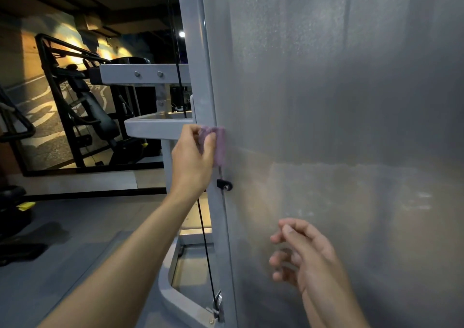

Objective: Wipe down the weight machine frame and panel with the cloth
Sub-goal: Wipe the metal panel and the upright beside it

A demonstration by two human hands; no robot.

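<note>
A small purple cloth [220, 143] is pressed against the grey upright post of the weight machine frame [200, 76], right at the seam with the frosted translucent panel [339, 89]. My left hand [193, 159] grips the cloth, fingers curled round it. My right hand [301, 255] hovers lower in front of the panel, fingers loosely curled, holding nothing. The panel fills the right half of the view; its lower part looks smeared.
A black clip with a bolt [224, 185] sits on the post just below the cloth. A black cable [204, 239] runs down beside the post. Grey crossbars [155, 126] jut left. Dark gym machines [82, 101] and a mirror stand at the left.
</note>
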